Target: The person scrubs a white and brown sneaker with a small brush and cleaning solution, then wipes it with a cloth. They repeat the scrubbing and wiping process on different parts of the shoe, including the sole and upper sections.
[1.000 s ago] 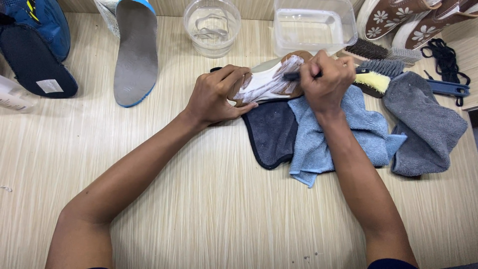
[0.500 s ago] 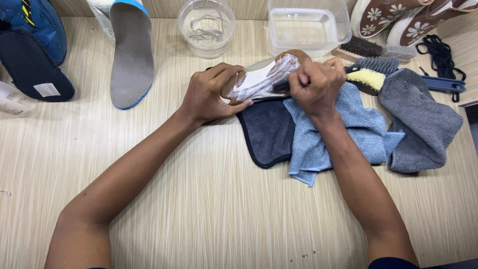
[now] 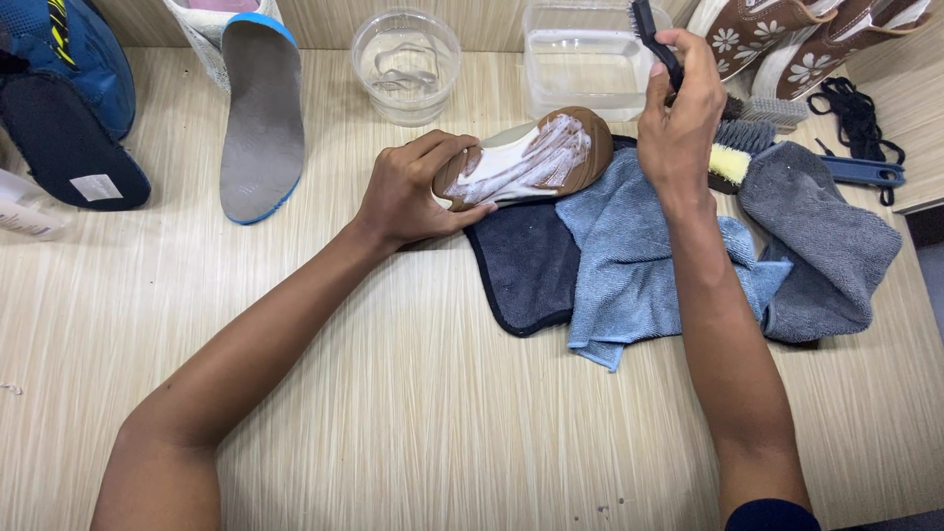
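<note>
My left hand (image 3: 418,187) grips the heel end of a shoe (image 3: 526,157) lying sole-up, its brown and white sole smeared with white foam. The shoe rests on a dark blue cloth (image 3: 526,265) and a light blue cloth (image 3: 629,256). My right hand (image 3: 678,113) is raised off the sole and holds a small dark brush (image 3: 649,29) upright over the clear rectangular tub (image 3: 580,59) of water.
A round clear bowl (image 3: 406,64) stands at the back. A grey insole (image 3: 258,118) and a blue shoe (image 3: 59,88) lie at the left. On the right are a grey cloth (image 3: 826,236), other brushes (image 3: 747,147), black laces (image 3: 851,113) and brown flowered shoes (image 3: 777,25).
My right hand has lifted the brush off the sole and carried it back and to the right, up to the rectangular tub. My left hand still holds the shoe.
</note>
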